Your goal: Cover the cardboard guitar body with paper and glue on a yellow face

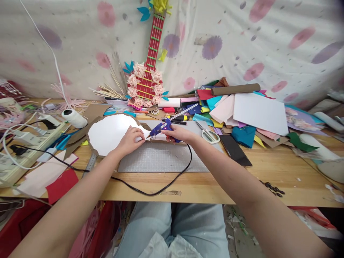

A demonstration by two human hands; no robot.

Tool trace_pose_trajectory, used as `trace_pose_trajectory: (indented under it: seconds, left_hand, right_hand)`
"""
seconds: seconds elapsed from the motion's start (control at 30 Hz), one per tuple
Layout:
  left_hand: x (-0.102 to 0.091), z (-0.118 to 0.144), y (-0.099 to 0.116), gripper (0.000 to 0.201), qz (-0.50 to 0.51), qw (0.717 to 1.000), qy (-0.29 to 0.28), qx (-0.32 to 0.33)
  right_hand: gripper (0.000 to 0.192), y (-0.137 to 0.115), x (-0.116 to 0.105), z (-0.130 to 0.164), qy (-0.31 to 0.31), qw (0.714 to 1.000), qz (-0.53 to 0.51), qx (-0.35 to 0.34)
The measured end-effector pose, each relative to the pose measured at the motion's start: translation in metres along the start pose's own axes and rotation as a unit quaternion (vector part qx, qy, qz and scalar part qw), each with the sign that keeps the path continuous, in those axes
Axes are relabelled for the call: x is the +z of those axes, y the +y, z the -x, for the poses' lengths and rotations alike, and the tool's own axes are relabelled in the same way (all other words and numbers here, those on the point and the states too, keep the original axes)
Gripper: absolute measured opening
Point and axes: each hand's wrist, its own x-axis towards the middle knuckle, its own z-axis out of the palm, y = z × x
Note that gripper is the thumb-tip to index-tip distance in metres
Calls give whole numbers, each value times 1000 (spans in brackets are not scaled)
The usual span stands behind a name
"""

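Observation:
My right hand (176, 133) is wrapped round a blue hot glue gun (164, 125), with a clear glue stick rising from its back end. The gun's nozzle points down and left, close to the fingertips of my left hand (131, 140). Those fingers are pinched at the edge of a guitar-shaped cardboard cutout (107, 132) faced with white paper. Its wide rounded body lies left of the hand, and its narrow neck runs right under the glue gun. My left fingers hide part of the joint between body and neck. A grey cutting mat (161, 159) lies underneath.
The gun's black cord (153, 194) loops across the front of the table. A paper guitar (149, 75) with pink flowers stands behind. Scissors (209, 135), a phone (236, 150) and a heap of coloured paper (220, 107) lie right; a power strip (32, 150) and thread spool (74, 118) left.

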Motion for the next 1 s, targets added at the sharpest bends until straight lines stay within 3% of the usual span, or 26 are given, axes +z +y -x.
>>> trace_pose_trajectory:
  seconds: [0.17,0.53,0.77,1.0]
  left_hand:
    - [1,0,-1,8,11,1000,26,-3]
    - [0,-1,2,8,0,1000,21,-17]
    - [-2,-4,4,23,-12,998,18,-61]
    - [-1,-3,4,28,-15,997,37,-63]
  right_hand:
    - [28,0,1,0,-1,1000,5,3]
    - [25,1,0,0,-17,1000,17,7]
    - [21,-4,5,-2,-21,1000,17,7]
    - [20,-9,6,0,-21,999,36,12]
